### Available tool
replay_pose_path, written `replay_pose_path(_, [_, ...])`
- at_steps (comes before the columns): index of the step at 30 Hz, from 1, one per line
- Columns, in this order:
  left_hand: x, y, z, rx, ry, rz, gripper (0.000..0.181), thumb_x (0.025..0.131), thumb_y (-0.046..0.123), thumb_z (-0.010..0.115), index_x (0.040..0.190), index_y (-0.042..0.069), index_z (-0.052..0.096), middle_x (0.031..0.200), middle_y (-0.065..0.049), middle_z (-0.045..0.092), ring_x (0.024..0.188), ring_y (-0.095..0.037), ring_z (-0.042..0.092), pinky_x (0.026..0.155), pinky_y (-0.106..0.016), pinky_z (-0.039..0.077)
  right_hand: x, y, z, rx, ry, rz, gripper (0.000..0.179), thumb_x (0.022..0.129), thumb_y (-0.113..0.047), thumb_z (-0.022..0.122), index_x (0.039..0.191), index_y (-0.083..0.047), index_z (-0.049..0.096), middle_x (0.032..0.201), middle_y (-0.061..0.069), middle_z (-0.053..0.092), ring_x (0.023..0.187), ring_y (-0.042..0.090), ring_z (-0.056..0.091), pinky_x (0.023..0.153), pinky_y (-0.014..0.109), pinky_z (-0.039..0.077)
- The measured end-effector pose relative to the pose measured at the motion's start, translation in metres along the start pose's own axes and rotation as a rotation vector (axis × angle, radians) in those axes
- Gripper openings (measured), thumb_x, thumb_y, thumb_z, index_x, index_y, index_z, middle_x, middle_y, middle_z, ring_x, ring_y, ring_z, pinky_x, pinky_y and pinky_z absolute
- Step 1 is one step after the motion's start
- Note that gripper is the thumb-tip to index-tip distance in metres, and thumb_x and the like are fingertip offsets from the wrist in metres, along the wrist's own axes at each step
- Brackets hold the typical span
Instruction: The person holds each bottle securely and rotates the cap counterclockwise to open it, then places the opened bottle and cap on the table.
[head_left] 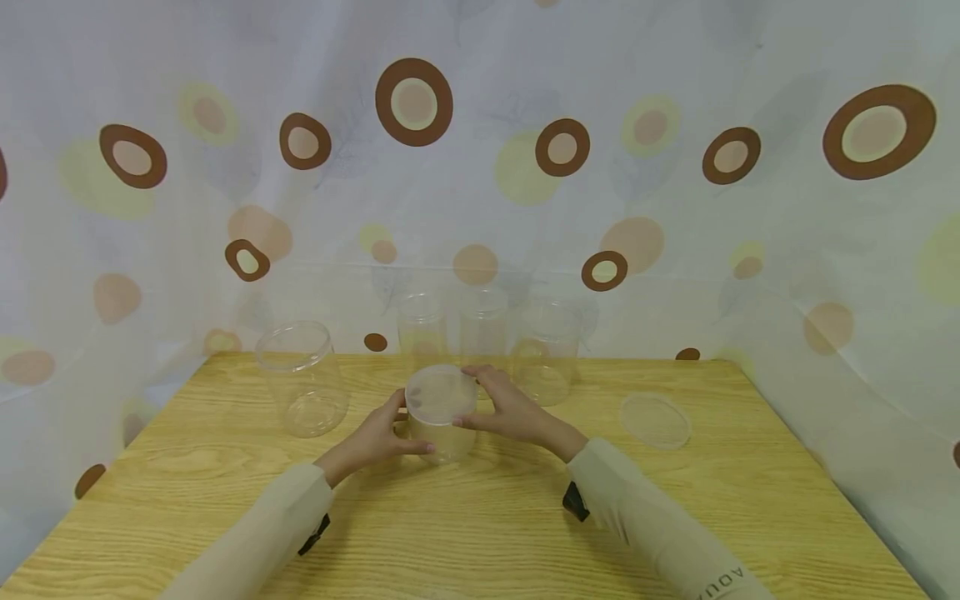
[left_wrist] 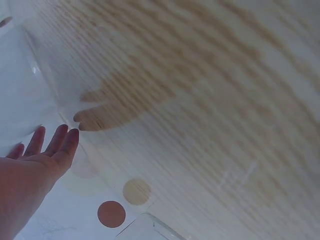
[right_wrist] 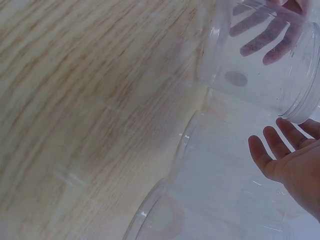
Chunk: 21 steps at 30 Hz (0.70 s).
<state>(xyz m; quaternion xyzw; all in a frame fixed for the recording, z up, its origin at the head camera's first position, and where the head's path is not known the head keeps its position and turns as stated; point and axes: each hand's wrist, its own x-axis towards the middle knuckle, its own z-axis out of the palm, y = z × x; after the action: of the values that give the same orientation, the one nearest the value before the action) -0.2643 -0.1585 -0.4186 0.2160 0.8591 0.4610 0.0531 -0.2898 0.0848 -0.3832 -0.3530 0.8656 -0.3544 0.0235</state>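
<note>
left hand point(head_left: 381, 433) grips side of clear jar point(head_left: 454, 443), thumb at front, fingers along far side. right hand point(head_left: 512, 408) holds rim of translucent lid point(head_left: 441, 393) between thumb and fingers; lid lies over jar's mouth. jar upright at middle of tabletop point(head_left: 480, 533). three clear containers point(head_left: 483, 329) in row behind, near patterned backdrop point(head_left: 480, 208). larger clear container point(head_left: 303, 387) to left. second lid point(head_left: 655, 420) flat at right, well apart from jar.
</note>
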Motion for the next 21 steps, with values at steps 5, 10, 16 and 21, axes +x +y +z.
replay_pose_path(5, [0.0,0.001,0.0,-0.022,-0.005,-0.004,0.088,0.075,0.027,0.076,0.141,0.005,0.022,0.139,-0.02,0.035,0.122,-0.046,0.041,0.096,-0.057,0.038,-0.002,-0.001,-0.001,0.005,0.019,0.013,0.078,0.082,-0.041,0.066,0.14,-0.006,0.03,0.14,0.012,0.037,0.124,0.031,0.039,0.099,0.05,0.037])
replay_pose_path(10, [-0.002,0.004,0.001,-0.095,-0.006,0.01,0.086,0.076,0.024,0.075,0.141,0.008,0.021,0.139,-0.02,0.033,0.124,-0.048,0.037,0.098,-0.059,0.034,-0.004,-0.004,-0.003,0.007,0.051,0.015,0.077,0.081,-0.039,0.067,0.14,-0.006,0.031,0.138,0.012,0.039,0.121,0.029,0.042,0.098,0.048,0.038])
replay_pose_path(16, [-0.006,0.007,0.007,-0.197,0.006,0.043,0.085,0.078,0.019,0.073,0.143,0.016,0.019,0.141,-0.016,0.029,0.126,-0.046,0.035,0.1,-0.057,0.034,-0.009,-0.01,-0.007,0.04,0.085,-0.006,0.073,0.081,-0.034,0.068,0.139,-0.006,0.033,0.133,0.012,0.043,0.117,0.027,0.043,0.095,0.048,0.039])
replay_pose_path(21, [-0.009,0.012,0.011,-0.256,0.017,0.09,0.087,0.079,0.016,0.072,0.145,0.02,0.015,0.142,-0.014,0.026,0.128,-0.045,0.033,0.1,-0.056,0.034,-0.015,-0.016,-0.011,0.066,0.112,-0.005,0.071,0.082,-0.033,0.068,0.139,-0.008,0.034,0.135,0.011,0.043,0.118,0.026,0.043,0.094,0.047,0.04])
